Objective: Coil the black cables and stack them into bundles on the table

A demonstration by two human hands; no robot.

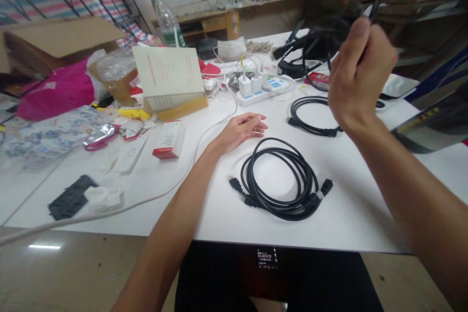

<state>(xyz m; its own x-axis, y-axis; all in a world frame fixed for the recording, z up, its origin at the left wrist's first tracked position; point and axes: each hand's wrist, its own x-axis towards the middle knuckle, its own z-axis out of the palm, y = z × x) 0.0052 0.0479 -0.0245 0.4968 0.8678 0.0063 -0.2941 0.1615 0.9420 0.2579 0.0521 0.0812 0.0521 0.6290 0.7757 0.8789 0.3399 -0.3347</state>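
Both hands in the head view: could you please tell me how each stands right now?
Left hand: open, holding nothing.
Right hand: closed, holding a black cable, somewhat blurred.

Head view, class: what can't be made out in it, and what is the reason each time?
1. Held black cable, head view: blurred, and partly covered by the right hand.
2. Rear cable coil, head view: its right side is hidden behind that hand and wrist.
3. Lit screen, head view: its text is too small to read.
4. Cardboard box, head view: cut off by the left edge.
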